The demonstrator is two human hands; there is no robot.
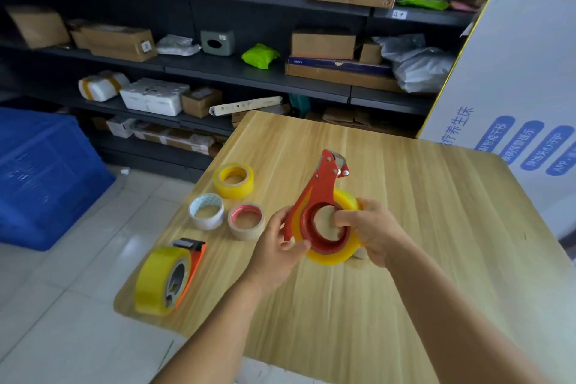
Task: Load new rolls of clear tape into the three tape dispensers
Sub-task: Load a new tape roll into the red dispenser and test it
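Observation:
A red tape dispenser (pixel 314 193) is held above the wooden table (pixel 420 212), cutter end pointing away from me. A yellowish clear tape roll (pixel 343 256) sits on its hub. My left hand (pixel 277 246) grips the dispenser's near edge and the roll's rim. My right hand (pixel 371 231) holds the roll from the right, with the thumb pressed into the hub's centre. An orange dispenser (pixel 190 262) holding a tape roll (pixel 156 280) lies at the table's left corner. A loose yellow roll (pixel 233 181) lies further back.
A white-cored roll (pixel 206 211) and a red-cored brownish roll (pixel 246 221) lie beside the yellow one. A blue crate (pixel 46 178) stands on the tiled floor at left. Dark shelves (pixel 249 72) with parcels run behind. A large white printed box (pixel 523 109) leans at right.

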